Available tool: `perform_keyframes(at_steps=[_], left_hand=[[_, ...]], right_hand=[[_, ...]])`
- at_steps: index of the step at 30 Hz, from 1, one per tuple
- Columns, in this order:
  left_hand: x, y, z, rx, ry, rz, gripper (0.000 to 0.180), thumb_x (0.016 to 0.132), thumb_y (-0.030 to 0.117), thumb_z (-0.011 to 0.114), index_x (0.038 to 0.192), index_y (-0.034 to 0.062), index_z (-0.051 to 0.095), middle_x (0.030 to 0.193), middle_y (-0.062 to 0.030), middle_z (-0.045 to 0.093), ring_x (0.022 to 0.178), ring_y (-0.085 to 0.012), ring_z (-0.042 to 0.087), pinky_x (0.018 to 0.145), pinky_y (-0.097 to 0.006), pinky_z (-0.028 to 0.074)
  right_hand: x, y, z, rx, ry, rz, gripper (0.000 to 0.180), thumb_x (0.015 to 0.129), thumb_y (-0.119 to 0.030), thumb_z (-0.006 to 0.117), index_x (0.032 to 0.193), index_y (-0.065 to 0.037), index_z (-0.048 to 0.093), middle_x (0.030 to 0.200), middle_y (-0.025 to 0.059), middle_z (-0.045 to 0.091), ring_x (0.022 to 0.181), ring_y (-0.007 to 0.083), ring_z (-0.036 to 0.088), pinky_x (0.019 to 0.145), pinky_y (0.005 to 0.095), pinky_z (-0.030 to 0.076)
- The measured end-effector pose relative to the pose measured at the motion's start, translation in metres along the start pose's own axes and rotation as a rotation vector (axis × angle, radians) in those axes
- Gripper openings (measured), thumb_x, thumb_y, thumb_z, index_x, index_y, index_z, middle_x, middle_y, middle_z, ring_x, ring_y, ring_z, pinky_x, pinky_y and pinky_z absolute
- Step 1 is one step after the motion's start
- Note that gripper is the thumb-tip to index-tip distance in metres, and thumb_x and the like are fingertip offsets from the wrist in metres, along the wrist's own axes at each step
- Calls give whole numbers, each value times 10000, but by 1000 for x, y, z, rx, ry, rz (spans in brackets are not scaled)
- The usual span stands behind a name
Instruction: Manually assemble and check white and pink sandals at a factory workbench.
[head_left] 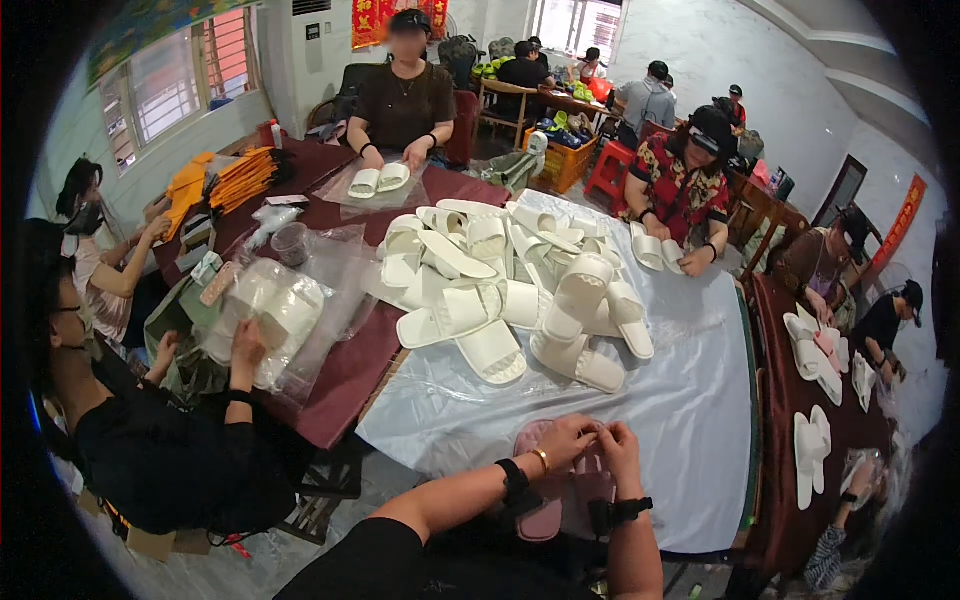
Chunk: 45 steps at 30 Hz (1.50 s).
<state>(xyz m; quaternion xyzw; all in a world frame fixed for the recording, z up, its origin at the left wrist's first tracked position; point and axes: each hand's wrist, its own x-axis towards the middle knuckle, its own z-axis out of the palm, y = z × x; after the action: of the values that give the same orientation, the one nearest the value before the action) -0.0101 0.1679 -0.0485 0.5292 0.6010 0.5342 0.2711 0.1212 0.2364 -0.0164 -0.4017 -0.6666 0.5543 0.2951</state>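
Note:
A pair of pink slippers (541, 522) lies at the near edge of the table, partly hidden under my hands and wrists. My left hand (568, 443) reaches over them from the left, its fingers pinched together. Close against it, my right hand (622, 458) is pinched too, so the fingertips of both almost meet. What sits between the fingertips is too small to make out. A glossy sheen, perhaps thin clear plastic, shows around the slippers. Just beyond my hands rises a loose heap of white slippers (490, 350), with several lying across one another.
White sheeting (690, 400) covers my table. On the left, a person handles bagged white slippers (275, 310) on a dark red table (340, 400). Two people across each hold white slippers (380, 178). Orange packets (243, 178) lie at the far left. More slippers (812, 450) are at the right.

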Motion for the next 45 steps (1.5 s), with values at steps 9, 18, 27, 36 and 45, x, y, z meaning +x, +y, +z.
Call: perform_keyframes(at_steps=[9,18,27,36,45], left_hand=[[7,9,-1,111,-21,122,217,790,175,559,946,42,629,918,-160,583,844,-331,579,742,-392,483],[-1,5,8,168,5,202,211,803,194,546,965,77,610,992,-161,584,914,-361,579,781,-429,486],[4,12,2,80,-24,182,243,776,219,567,929,36,607,915,-181,577,860,-369,572,782,-428,470],[-7,-26,-89,505,167,71,396,798,260,602,1140,66,557,1154,-125,562,1092,-323,500,939,-441,386],[-33,-56,-106,843,104,44,500,827,259,577,1272,52,478,1339,-145,443,1253,-298,401,1008,-448,327]], right_hand=[[13,30,3,-295,17,-155,217,887,-188,527,841,24,524,725,187,578,648,232,542,600,352,445],[7,39,-4,-303,23,-209,162,874,-146,545,838,12,546,703,105,573,676,148,539,601,304,456],[7,31,-6,-205,-18,-116,185,899,-162,528,840,13,546,682,97,571,657,170,552,577,320,452],[-56,16,-31,-277,251,-221,175,864,-116,561,941,40,551,762,99,569,636,193,543,621,318,468],[-101,17,-1,-903,45,-235,406,758,-351,703,919,-4,566,797,197,620,720,382,592,633,441,467]])
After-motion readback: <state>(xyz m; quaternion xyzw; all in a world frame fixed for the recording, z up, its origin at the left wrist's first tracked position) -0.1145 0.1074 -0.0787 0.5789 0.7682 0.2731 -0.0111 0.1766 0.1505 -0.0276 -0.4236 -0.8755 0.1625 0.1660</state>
